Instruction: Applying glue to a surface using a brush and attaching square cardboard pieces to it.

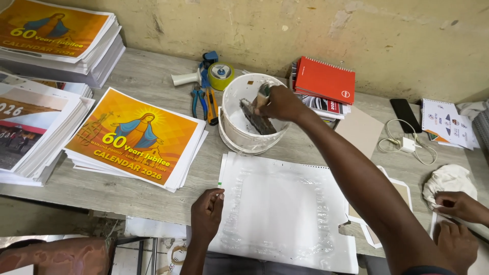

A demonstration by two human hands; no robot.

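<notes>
My right hand (281, 103) is reached forward over a white plastic bucket (232, 135), shut on the handle of a wide glue brush (256, 113) whose bristles dip inside it. My left hand (207, 213) presses with its fingertips on the left edge of a large white sheet (285, 203) lying in front of me. Wet glue streaks run in a frame around that sheet's borders.
Stacks of orange printed calendars (135, 137) lie at the left and back left. Pliers, a cutter and a tape dispenser (209, 74) sit behind the bucket. A red spiral notebook (324, 80), a phone (405, 115), a charger cable and another person's hands (461, 214) with a white cloth are at right.
</notes>
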